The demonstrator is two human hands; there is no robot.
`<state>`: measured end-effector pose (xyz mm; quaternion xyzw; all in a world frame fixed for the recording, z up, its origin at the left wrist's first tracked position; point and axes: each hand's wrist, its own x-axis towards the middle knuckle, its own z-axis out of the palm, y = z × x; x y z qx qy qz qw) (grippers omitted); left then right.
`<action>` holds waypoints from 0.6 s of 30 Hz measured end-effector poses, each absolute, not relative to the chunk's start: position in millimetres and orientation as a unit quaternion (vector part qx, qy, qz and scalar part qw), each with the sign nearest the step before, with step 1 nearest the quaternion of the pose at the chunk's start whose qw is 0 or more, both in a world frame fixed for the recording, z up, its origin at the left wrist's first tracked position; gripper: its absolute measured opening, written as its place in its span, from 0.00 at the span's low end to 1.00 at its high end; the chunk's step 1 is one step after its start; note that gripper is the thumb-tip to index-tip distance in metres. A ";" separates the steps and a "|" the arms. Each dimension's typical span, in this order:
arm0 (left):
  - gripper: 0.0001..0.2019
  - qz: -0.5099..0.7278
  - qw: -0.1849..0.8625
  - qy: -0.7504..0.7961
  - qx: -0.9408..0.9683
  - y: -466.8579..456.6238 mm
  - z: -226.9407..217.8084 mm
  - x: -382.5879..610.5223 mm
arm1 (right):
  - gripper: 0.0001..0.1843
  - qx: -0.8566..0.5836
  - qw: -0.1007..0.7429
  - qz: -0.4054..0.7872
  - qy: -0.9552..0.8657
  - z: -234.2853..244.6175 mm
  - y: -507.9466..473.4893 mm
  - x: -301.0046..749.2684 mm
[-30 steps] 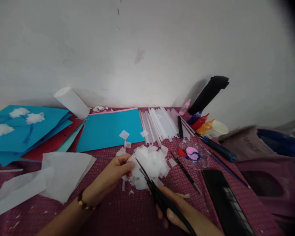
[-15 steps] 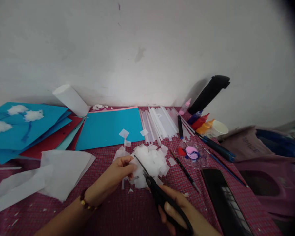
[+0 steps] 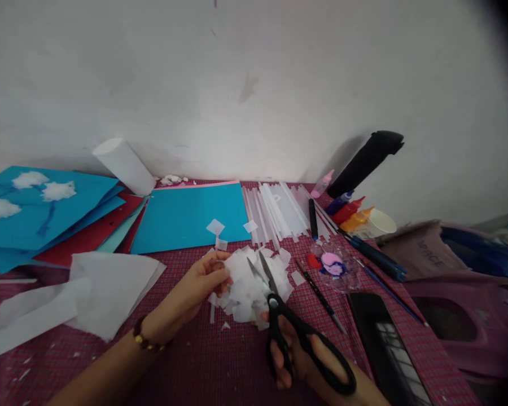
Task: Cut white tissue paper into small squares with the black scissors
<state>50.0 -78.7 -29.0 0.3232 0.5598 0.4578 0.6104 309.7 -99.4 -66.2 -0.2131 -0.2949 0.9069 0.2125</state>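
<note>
My left hand (image 3: 207,277), with a beaded bracelet on the wrist, pinches a thin piece of white tissue paper at the left side of a pile of cut tissue paper pieces (image 3: 245,301). The held piece blends into the white pile behind it. Black-handled scissors (image 3: 274,304) are in my right hand (image 3: 298,355), fingers through the handle loops. Their blades stand apart over the pile, pointing away from me. Larger white tissue sheets (image 3: 105,287) lie to the left of my left forearm.
A blue sheet (image 3: 190,217) and white paper strips (image 3: 279,211) lie behind the pile. Blue sheets with cotton-like tufts (image 3: 59,220) are stacked left. Rightward are a paintbrush (image 3: 322,296), a paint palette (image 3: 334,268), paint bottles (image 3: 349,210) and a phone (image 3: 385,344).
The scissors have drawn back to the right, away from my left fingers, and their blades have spread wider. My left hand stays nearly in place. The view has shifted slightly.
</note>
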 end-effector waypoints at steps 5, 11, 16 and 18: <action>0.36 0.479 0.588 0.570 0.317 -86.3 -3.5 39.6 | 0.36 -0.194 0.222 0.927 -0.232 -55.8 -94.7 305.5; 0.19 0.483 0.616 0.534 0.321 -111.8 6.3 39.7 | 0.42 -0.155 0.199 0.940 -0.231 -37.8 -100.4 304.0; 0.27 0.530 0.698 0.380 0.296 -90.2 -1.8 87.4 | 0.42 -0.131 0.188 0.937 -0.263 -28.3 -105.8 300.2; 0.24 0.535 0.688 0.367 0.324 -79.9 -6.7 104.6 | 0.40 -0.139 0.196 0.932 -0.272 -24.8 -107.8 302.3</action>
